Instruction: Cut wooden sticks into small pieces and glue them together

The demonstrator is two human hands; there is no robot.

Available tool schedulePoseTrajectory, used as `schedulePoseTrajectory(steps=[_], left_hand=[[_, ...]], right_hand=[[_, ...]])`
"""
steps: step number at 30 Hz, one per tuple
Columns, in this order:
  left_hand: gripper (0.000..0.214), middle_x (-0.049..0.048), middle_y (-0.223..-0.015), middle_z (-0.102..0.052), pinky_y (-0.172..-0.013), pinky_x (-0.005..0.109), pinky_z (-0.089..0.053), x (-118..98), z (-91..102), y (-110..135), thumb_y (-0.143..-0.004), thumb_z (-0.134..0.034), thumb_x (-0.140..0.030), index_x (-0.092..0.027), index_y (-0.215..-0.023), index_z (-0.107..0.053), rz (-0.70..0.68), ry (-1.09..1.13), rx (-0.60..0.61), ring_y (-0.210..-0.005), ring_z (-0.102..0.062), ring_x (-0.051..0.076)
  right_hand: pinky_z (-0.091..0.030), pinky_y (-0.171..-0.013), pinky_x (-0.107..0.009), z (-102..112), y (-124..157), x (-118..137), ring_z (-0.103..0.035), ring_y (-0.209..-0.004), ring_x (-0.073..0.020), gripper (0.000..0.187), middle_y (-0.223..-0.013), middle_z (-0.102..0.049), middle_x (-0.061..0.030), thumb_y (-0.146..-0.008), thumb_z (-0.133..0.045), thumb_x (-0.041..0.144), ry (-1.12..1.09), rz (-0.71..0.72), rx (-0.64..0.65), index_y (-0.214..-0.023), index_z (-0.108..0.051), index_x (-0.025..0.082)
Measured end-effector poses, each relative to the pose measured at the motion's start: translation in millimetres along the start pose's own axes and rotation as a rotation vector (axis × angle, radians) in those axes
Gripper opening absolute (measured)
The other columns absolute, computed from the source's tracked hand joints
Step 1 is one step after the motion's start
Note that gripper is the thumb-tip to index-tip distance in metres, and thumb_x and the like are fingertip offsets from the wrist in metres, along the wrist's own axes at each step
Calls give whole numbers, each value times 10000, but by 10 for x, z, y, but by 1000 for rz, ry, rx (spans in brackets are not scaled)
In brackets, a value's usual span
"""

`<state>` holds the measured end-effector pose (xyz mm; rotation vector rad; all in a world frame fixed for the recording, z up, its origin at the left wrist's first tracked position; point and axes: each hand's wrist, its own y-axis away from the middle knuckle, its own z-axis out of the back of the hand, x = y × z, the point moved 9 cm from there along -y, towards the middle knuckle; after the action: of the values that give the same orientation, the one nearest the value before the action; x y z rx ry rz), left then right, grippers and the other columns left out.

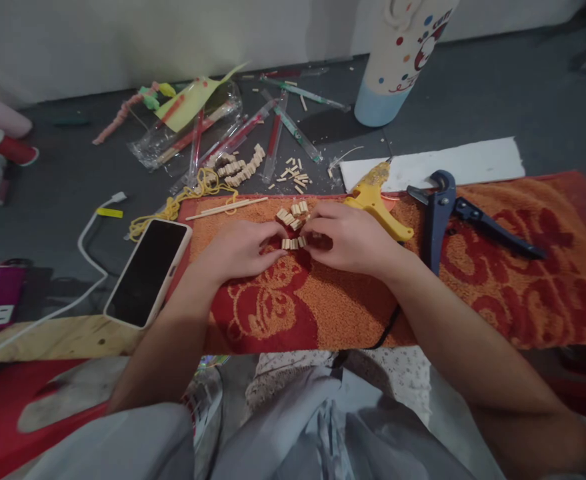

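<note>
An orange-and-red terry towel (473,280) spreads across the near work surface, a soft bed that likely keeps small parts from rolling. At its left edge lies a black-screened smartphone in a pale case (147,272); toward the right rest a blue-handled cutter (443,207) and a yellow glue gun (375,200), both within reach. At the towel's centre the left hand (237,250) and right hand (353,237) face each other, fingers curled and nearly closed, their tips pinching a short row of pale, short-cut wooden stick pieces (293,243) from either end, apparently to hold it aligned. More such pieces (293,215) lie just beyond.
</note>
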<state>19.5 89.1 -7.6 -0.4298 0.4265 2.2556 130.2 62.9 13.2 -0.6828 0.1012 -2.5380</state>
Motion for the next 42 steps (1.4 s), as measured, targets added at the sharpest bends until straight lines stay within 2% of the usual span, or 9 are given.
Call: schedulePoseTrajectory(steps=[13,21,25,29,35,42], left_hand=[[245,-9,-643,-599,-573,249,-320,-11,18,4,-852,-572,-309,-178,-1035,-671,-19,-10,-28,-547,-485,116],[249,1,-680,-624,-589,251,-332,-9,6,3,-858,-561,-312,-176,-1036,-668,-20,-8,-6,-577,-509,124],[251,5,-680,-625,-585,254,-318,7,-1,0,-850,-572,-314,-172,-1031,-672,-13,-14,-8,-560,-495,120],[246,-1,-670,-617,-583,252,-314,9,-4,1,-851,-572,-317,-178,-1031,-667,-15,-10,-13,-561,-495,121],[204,-11,-625,-588,-572,250,-297,20,2,2,-850,-576,-331,-178,-953,-662,10,-33,0,-548,-482,118],[182,-29,-591,-560,-562,249,-289,3,21,13,-841,-595,-327,-191,-942,-663,-9,-15,-28,-532,-472,110]], right_hand=[[-388,-690,-301,-30,-1,-9,-588,-842,-203,140,-889,-645,-76,-843,-582,245,-4,-22,46,-832,-700,169],[-394,-703,-303,-46,-7,-10,-597,-866,-213,142,-920,-652,-83,-835,-610,261,3,-34,74,-869,-703,160],[-402,-713,-302,-36,-6,-21,-599,-858,-209,133,-916,-658,-84,-824,-628,253,-16,-35,61,-872,-708,159],[-404,-710,-299,66,2,-44,-605,-852,-206,137,-939,-675,-81,-828,-627,266,-43,-29,12,-886,-717,180],[-389,-675,-306,205,53,-197,-605,-822,-220,162,-938,-656,-80,-766,-680,299,74,-153,-35,-879,-706,185],[-351,-628,-307,179,60,-174,-592,-807,-218,113,-890,-651,-81,-805,-599,269,178,-142,-1,-798,-671,181]])
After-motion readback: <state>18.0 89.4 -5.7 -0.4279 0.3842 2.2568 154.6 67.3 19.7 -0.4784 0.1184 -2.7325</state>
